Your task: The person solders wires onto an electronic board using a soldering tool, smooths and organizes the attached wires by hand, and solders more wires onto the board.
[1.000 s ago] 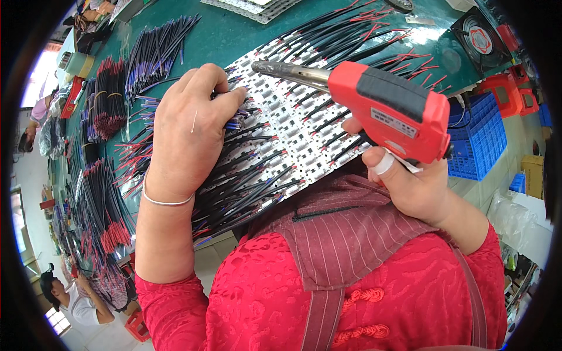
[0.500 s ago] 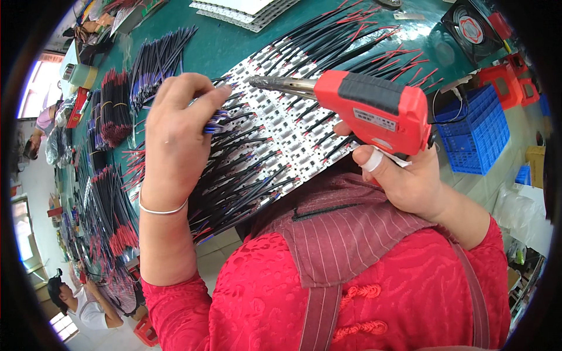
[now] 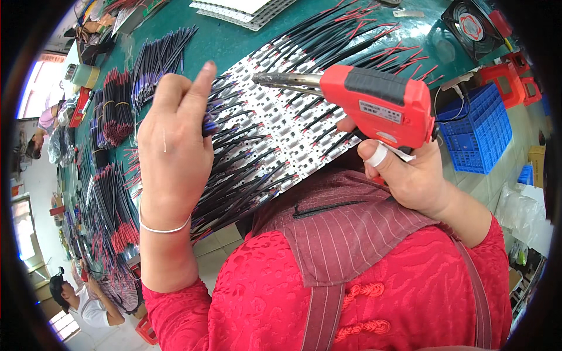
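My right hand (image 3: 418,184) is closed around the handle of a red and black soldering gun (image 3: 377,108). The gun's dark tip is above the upper left part of a white circuit board panel (image 3: 280,111), and a white wrap circles my thumb. Rows of black wires with red or blue ends stick out from both long sides of the panel. My left hand (image 3: 174,137), beside the panel's left side, keeps a small bunch of blue-ended wires (image 3: 209,126) in its curled fingers. Its index finger points up and away; the palm side is hidden.
Bundles of black wires (image 3: 117,108) lie on the green table (image 3: 222,50) to the left. A fan (image 3: 472,28) stands at the far right, above a blue plastic crate (image 3: 475,131). White panels (image 3: 252,11) lie at the far edge. Another person (image 3: 82,298) sits at lower left.
My left index finger has lifted and straightened away from the wire ends near the panel. The soldering gun has shifted slightly right with my right hand.
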`<state>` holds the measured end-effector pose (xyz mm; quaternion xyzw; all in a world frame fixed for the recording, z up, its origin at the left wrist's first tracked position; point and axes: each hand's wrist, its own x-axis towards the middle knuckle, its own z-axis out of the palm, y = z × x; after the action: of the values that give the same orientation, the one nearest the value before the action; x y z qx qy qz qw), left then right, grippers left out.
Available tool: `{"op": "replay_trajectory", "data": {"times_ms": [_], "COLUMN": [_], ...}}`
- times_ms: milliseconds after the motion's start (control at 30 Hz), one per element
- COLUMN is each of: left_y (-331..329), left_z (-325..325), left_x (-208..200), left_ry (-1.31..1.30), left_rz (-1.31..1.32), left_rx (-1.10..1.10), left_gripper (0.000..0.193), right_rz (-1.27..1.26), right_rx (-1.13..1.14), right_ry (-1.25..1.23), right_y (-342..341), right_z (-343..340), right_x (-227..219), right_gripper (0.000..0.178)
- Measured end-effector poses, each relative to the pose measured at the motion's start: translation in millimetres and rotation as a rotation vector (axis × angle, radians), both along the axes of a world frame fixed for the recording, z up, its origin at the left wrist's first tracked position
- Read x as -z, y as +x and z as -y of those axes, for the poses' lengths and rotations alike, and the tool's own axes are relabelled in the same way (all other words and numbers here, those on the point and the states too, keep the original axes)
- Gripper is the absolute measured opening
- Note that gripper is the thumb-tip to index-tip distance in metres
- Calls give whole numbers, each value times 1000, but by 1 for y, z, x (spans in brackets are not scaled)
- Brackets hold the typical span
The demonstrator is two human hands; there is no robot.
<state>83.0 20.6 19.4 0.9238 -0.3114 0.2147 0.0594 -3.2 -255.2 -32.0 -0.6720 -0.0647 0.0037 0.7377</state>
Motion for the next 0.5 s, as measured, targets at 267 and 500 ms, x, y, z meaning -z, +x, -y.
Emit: {"op": "replay_trajectory", "data": {"times_ms": [267, 500], "left_y": [8, 6], "left_z": [-1, -5], "left_x": [24, 30], "left_ry": [25, -59], "left_rz": [18, 12], "left_rx": [113, 121], "left_gripper": [31, 30], "right_rz": [-21, -35], "right_rx": [6, -6], "right_ry": [14, -15], "right_y": [-1, -2], "right_z": [0, -2], "right_x": [0, -4], "right_gripper": [26, 30]}}
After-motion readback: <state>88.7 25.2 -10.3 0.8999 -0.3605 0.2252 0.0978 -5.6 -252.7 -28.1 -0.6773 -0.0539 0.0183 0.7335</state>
